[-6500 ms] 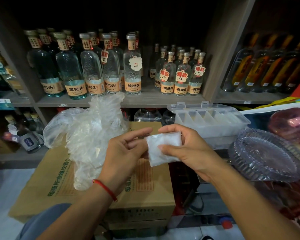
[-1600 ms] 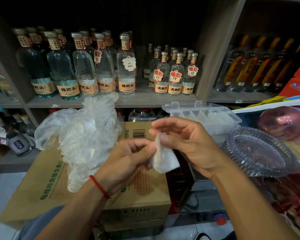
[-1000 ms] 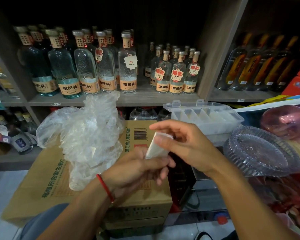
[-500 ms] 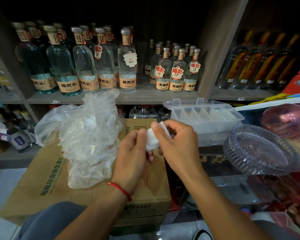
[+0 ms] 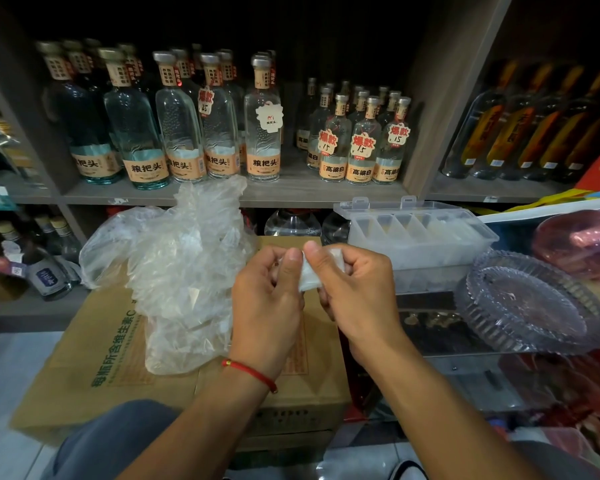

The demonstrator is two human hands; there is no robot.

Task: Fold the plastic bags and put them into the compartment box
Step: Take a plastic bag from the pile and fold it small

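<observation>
A small folded white plastic bag (image 5: 309,277) is pinched between both thumbs and curled fingers, held in the air over the carton. My left hand (image 5: 267,306) grips its left side, my right hand (image 5: 355,296) its right side. Most of the bag is hidden by the fingers. A heap of loose clear plastic bags (image 5: 177,268) lies on the cardboard carton (image 5: 94,355) to the left. The clear compartment box (image 5: 413,233) stands open just behind and right of my right hand, with folded bags in its right-hand compartments.
Shelves of glass liquor bottles (image 5: 219,133) fill the back. A clear ribbed glass dish (image 5: 530,303) and a pink round glass object (image 5: 579,240) sit at the right, close to the box. A grey trouser knee (image 5: 118,441) is at the bottom left.
The bag has gone from a flat palm-sized square to a much smaller packet. Both hands have closed in around it and turned it between them.
</observation>
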